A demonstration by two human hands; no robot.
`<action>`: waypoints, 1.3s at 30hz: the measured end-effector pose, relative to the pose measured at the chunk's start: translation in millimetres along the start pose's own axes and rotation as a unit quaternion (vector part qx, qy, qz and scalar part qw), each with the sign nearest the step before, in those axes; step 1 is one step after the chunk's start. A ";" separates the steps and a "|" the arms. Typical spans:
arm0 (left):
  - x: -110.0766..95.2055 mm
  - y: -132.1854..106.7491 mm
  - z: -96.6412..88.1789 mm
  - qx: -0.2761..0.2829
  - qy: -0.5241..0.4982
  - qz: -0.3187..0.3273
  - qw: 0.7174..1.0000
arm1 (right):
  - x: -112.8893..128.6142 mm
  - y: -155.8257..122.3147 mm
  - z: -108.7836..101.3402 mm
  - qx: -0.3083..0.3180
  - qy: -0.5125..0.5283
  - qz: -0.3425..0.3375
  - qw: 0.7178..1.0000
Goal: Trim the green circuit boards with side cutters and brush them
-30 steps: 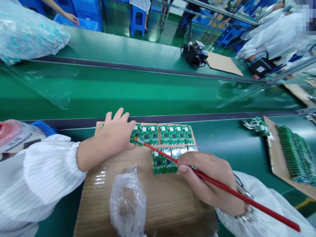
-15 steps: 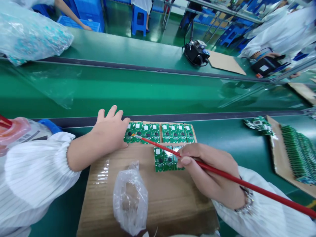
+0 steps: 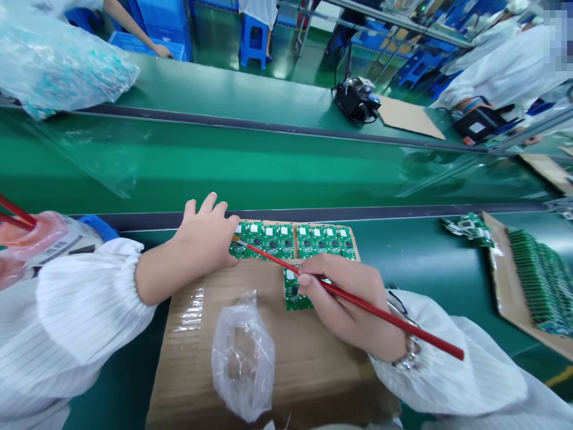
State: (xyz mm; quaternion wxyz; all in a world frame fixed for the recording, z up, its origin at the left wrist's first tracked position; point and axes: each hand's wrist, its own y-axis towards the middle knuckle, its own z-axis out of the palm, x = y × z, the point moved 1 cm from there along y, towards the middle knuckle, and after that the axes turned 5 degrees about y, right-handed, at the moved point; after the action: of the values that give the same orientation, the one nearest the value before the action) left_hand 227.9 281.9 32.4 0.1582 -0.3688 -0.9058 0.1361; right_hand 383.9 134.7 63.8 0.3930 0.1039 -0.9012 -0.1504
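Observation:
My right hand (image 3: 344,298) pinches a thin paintbrush (image 3: 358,303) with a red handle. The brush tip touches or hovers just over the left end of a row of green circuit boards (image 3: 273,240), close to my left hand (image 3: 208,236). My left hand lies with fingers spread at that same end of the row, its thumb by the near edge. Another circuit board (image 3: 293,292) rests nearer on the cardboard (image 3: 313,358), partly hidden under my right hand. A clear plastic bag (image 3: 243,358) lies crumpled on the cardboard.
At left stands a container (image 3: 58,239) with red sticks in it, beside my sleeve. On the right, a cardboard sheet (image 3: 501,275) bears stacked circuit boards (image 3: 537,280). Beyond the green belt (image 3: 268,167) are a large plastic bag (image 3: 76,65), a black device (image 3: 358,98) and people.
My right hand has moved left with the paintbrush, bringing its tip nearer to my left hand and covering more of the near board. My left hand stays at the row's end.

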 end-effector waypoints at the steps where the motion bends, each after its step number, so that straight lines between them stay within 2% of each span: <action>1: 0.0 -0.2 0.1 -0.001 0.000 0.002 1.000 | 1.2 -0.9 0.3 0.005 -0.001 -0.005 1.000; 5: -0.1 -0.8 -0.5 -0.001 0.003 0.003 1.000 | 6.2 -4.4 -0.9 0.025 0.004 -0.023 0.999; 12: 0.7 -0.3 -0.9 0.003 0.005 0.002 1.000 | 8.1 -11.2 -9.5 0.054 -0.014 -0.016 0.998; 22: 5.9 -5.1 -3.0 0.015 0.034 -0.017 0.999 | 11.6 -7.9 -23.8 -0.016 -0.017 0.008 1.000; 28: 15.0 -9.7 1.1 0.038 0.060 -0.034 0.997 | 11.7 0.9 -15.2 -0.033 0.010 0.014 0.999; 39: 19.6 -11.2 7.2 0.003 0.032 -0.037 0.999 | 13.4 14.9 11.7 -0.021 0.040 0.021 0.999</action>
State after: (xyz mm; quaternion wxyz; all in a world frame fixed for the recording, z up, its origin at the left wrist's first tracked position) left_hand 204.9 287.1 33.6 0.1930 -0.3388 -0.9128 0.1213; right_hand 365.3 146.7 70.6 0.4338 0.0824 -0.8835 -0.1563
